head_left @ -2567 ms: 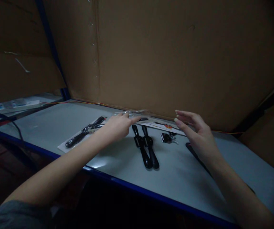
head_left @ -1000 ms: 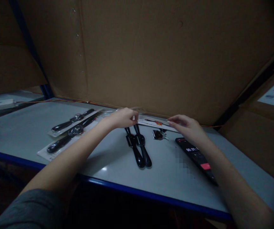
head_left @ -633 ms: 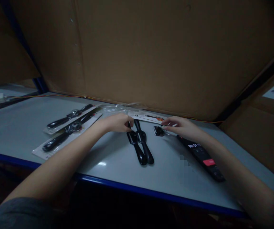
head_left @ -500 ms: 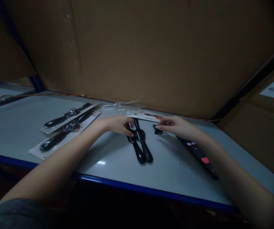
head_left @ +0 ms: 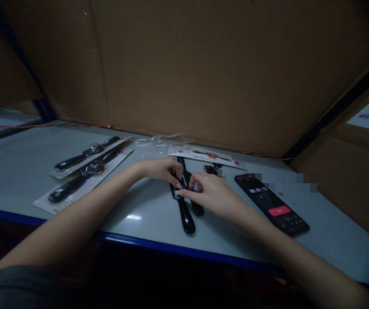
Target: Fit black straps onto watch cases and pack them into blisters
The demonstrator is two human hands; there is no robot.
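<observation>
- The left hand [head_left: 160, 169] lies at the upper end of the nearer black-handled tool [head_left: 183, 214], with its fingers [head_left: 178, 182] curled down over the tool's neck.
- The right hand [head_left: 212, 193] comes in from the other side, its fingers [head_left: 187, 193] reaching the same spot, so the two hands nearly meet.
- Both grips are closed in around the tool, but the fingers hide the contact, so I cannot tell whether either one is truly pinching it.
- The second black-handled tool [head_left: 197, 209] lies against the first, tilted across it, and both rest on the desk [head_left: 133, 231].
- Just beyond the hands lie a printed white card [head_left: 204, 154], a small dark metal clip [head_left: 213, 170] and a crumpled clear plastic wrapper [head_left: 158, 143].
- To the left, two more black-handled tools sit sealed on white backing cards [head_left: 81, 180].
- To the right, a phone [head_left: 270, 204] shows a running timer and a red button.
- The step in hand looks like sorting out the loose pair of tools at the middle of the desk.
- The next move seems to call for a firm hold on one tool, so that it comes apart cleanly from its neighbour.
</observation>
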